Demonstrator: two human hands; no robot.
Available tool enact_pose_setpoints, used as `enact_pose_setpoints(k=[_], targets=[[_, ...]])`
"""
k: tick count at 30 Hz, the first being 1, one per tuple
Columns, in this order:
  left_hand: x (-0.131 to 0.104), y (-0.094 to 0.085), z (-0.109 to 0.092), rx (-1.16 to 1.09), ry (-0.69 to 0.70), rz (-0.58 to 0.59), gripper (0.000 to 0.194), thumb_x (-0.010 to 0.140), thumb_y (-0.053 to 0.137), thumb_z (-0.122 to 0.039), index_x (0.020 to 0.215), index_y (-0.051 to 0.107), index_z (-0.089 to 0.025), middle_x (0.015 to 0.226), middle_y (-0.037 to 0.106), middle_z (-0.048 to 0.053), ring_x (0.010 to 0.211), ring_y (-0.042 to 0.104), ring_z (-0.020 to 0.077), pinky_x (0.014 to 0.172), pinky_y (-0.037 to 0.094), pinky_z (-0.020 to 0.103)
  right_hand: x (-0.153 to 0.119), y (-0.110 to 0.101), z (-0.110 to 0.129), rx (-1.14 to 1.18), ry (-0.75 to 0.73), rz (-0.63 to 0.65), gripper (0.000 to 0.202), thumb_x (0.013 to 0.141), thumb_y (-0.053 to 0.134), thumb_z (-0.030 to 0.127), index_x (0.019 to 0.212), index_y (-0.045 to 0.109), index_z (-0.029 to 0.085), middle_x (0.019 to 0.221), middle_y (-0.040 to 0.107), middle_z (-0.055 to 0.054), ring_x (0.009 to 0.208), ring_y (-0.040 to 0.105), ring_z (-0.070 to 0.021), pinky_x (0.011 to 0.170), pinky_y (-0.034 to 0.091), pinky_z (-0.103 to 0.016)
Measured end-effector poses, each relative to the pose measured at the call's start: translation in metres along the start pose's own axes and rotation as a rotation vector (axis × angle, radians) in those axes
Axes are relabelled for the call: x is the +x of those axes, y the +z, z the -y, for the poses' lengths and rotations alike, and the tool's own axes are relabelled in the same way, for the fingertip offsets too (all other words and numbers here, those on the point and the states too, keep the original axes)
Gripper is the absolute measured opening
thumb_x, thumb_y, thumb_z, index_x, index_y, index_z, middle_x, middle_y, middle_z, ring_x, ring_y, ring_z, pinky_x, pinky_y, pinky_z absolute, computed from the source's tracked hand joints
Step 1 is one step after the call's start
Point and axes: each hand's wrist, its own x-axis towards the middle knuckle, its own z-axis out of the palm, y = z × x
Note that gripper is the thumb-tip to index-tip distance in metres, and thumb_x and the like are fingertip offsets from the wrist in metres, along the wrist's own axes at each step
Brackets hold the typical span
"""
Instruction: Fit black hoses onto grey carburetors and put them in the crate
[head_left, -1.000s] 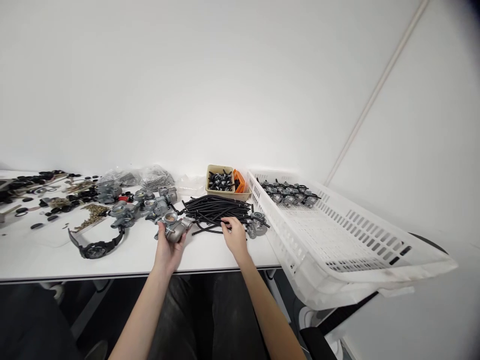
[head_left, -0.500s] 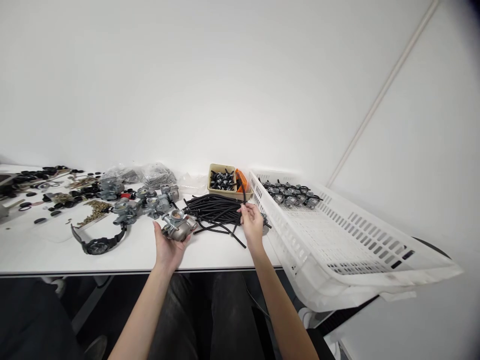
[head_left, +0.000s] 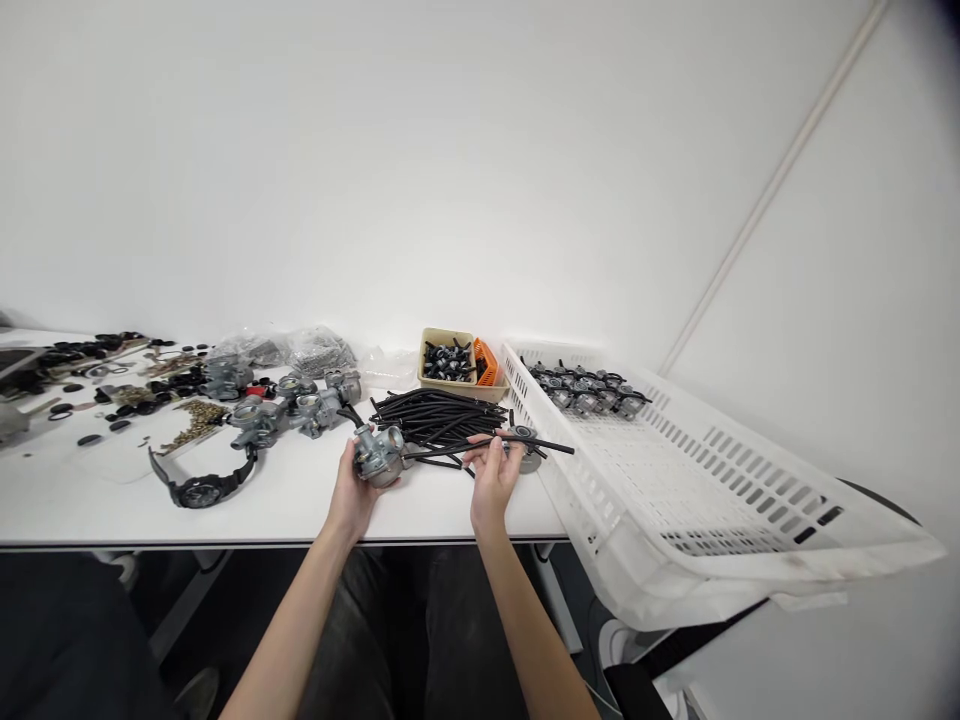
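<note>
A grey metal carburetor rests in my left hand, whose fingers are closed around its lower side just above the table's front. My right hand pinches a black rubber hose lying almost level. One end of that hose sticks out to the right; its other end comes near the carburetor, and I cannot tell if they touch. Behind both hands spreads a heap of similar black hoses. Partly hidden behind the right hand is another metal part.
At right stands a white slotted crate with several carburetors at its far end. A beige bin of small black-and-metal parts and an orange basket sit behind the hoses. Leftward lie more carburetors, a black watch and brass pieces.
The carburetor has turned and shifted right in my left hand. My right hand has moved slightly left and lower, and the hose it holds has swung from upright to nearly level.
</note>
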Motion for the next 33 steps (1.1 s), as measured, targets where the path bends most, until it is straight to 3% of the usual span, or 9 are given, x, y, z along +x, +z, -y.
enact_pose_setpoints(k=[6, 10, 12, 17, 20, 23, 25, 29, 33], targets=[[-0.003, 0.006, 0.001, 0.051, 0.041, 0.05, 0.036, 0.092, 0.042, -0.045, 0.117, 0.057, -0.025, 0.092, 0.069, 0.003, 0.07, 0.065, 0.0151, 0.054, 0.053, 0.025, -0.012, 0.011, -0.018, -0.107, 0.178, 0.241, 0.031, 0.083, 0.058, 0.042, 0.104, 0.05, 0.021, 0.084, 0.068, -0.004, 0.06, 0.062, -0.0127, 0.059, 0.051, -0.027], [-0.004, 0.005, 0.0, 0.04, 0.045, 0.117, 0.042, 0.087, 0.05, -0.05, 0.118, 0.058, -0.023, 0.08, 0.067, 0.003, 0.061, 0.063, 0.0136, 0.048, 0.049, 0.021, -0.018, 0.011, -0.03, -0.162, 0.287, 0.352, 0.029, 0.076, 0.065, 0.045, 0.087, 0.059, 0.019, 0.077, 0.067, -0.003, 0.062, 0.062, -0.0149, 0.062, 0.05, -0.029], [-0.005, 0.003, -0.002, 0.032, 0.035, 0.16, 0.049, 0.085, 0.05, -0.055, 0.12, 0.058, -0.022, 0.076, 0.066, 0.002, 0.056, 0.061, 0.0127, 0.044, 0.048, 0.021, -0.018, 0.009, -0.032, -0.187, 0.3, 0.34, 0.03, 0.074, 0.066, 0.047, 0.08, 0.06, 0.018, 0.073, 0.066, -0.003, 0.065, 0.062, -0.0158, 0.062, 0.05, -0.029], [-0.007, -0.001, -0.006, -0.003, -0.009, 0.201, 0.071, 0.082, 0.038, -0.07, 0.128, 0.054, -0.019, 0.07, 0.063, 0.002, 0.048, 0.056, 0.0124, 0.036, 0.042, 0.021, -0.015, 0.004, -0.032, -0.126, 0.271, 0.164, 0.029, 0.077, 0.063, 0.047, 0.079, 0.06, 0.018, 0.061, 0.06, 0.002, 0.059, 0.057, -0.0135, 0.059, 0.047, -0.026], [-0.008, -0.001, -0.006, -0.013, -0.021, 0.199, 0.075, 0.081, 0.032, -0.072, 0.131, 0.052, -0.019, 0.071, 0.064, 0.004, 0.051, 0.059, 0.0136, 0.037, 0.043, 0.021, -0.016, 0.003, -0.03, -0.125, 0.273, 0.196, 0.027, 0.081, 0.061, 0.043, 0.09, 0.063, 0.018, 0.06, 0.062, 0.002, 0.06, 0.059, -0.0134, 0.062, 0.047, -0.026], [-0.008, -0.001, -0.006, -0.034, -0.066, 0.221, 0.075, 0.082, 0.031, -0.072, 0.133, 0.051, -0.021, 0.074, 0.066, 0.006, 0.056, 0.062, 0.0148, 0.04, 0.045, 0.021, -0.02, 0.006, -0.025, -0.181, 0.284, 0.339, 0.03, 0.083, 0.058, 0.044, 0.099, 0.065, 0.019, 0.078, 0.071, -0.004, 0.07, 0.065, -0.0159, 0.069, 0.05, -0.029], [-0.009, -0.001, -0.004, -0.032, -0.091, 0.248, 0.073, 0.082, 0.032, -0.071, 0.134, 0.049, -0.022, 0.076, 0.067, 0.006, 0.057, 0.063, 0.015, 0.04, 0.046, 0.021, -0.022, 0.009, -0.02, -0.198, 0.298, 0.464, 0.034, 0.082, 0.059, 0.047, 0.104, 0.065, 0.021, 0.1, 0.072, -0.008, 0.088, 0.068, -0.0193, 0.077, 0.052, -0.031], [-0.011, -0.001, -0.003, -0.013, -0.094, 0.309, 0.073, 0.081, 0.035, -0.07, 0.136, 0.048, -0.023, 0.075, 0.068, 0.005, 0.058, 0.063, 0.0153, 0.046, 0.049, 0.022, -0.023, 0.01, -0.01, -0.116, 0.327, 0.694, 0.054, 0.077, 0.063, 0.055, 0.122, 0.055, 0.026, 0.131, 0.059, -0.009, 0.123, 0.053, -0.0234, 0.098, 0.045, -0.037], [-0.016, 0.001, -0.002, -0.036, -0.095, 0.322, 0.077, 0.076, 0.045, -0.071, 0.139, 0.043, -0.026, 0.08, 0.07, 0.005, 0.068, 0.067, 0.0176, 0.06, 0.055, 0.027, -0.024, 0.007, -0.004, -0.026, 0.391, 0.798, 0.073, 0.068, 0.069, 0.06, 0.13, 0.048, 0.027, 0.141, 0.048, -0.011, 0.126, 0.05, -0.0256, 0.098, 0.044, -0.04]])
